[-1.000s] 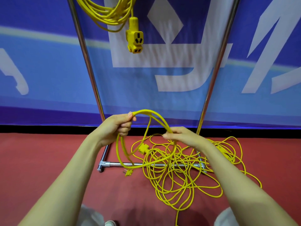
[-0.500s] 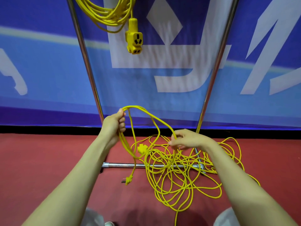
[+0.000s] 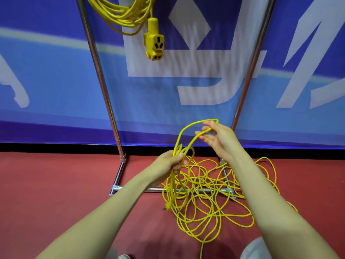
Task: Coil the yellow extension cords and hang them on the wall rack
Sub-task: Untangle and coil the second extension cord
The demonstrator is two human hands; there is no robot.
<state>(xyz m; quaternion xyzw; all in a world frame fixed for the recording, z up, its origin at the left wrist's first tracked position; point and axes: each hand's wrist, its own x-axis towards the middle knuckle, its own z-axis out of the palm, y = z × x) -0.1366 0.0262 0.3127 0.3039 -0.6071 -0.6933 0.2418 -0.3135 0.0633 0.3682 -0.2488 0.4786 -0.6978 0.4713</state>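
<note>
Since half a second ago the left hand (image 3: pixel 171 163) has dropped down and toward centre, and the right hand (image 3: pixel 218 139) has risen with a fresh loop.

Left hand is curled tight round a few gathered turns of the extension cord (image 3: pixel 205 195); right hand has fingers nearly straight and fanned, the loop draped over the top ones rather than clenched.

Most of the cord lies in a loose tangle on the red floor (image 3: pixel 56 184), across the base bar of the rack (image 3: pixel 99 71); its plug end (image 3: pixel 168 205) hangs just below the left hand's bundle.

One hung coil (image 3: pixel 127 14) is already up on the rack, its socket end (image 3: pixel 154 43) dangling; so roughly half done at best, second coil barely started.

Handling, as a judgement: thin, light, limp jacket; keeps a curl, so loops will want to twist and snag on neighbours; smooth enough to slide through a relaxed hand.

Best hold: keep the bundle clamped at the top of its turns; feed with the other hand well along the free run; draw slowly where strands cross.
</note>
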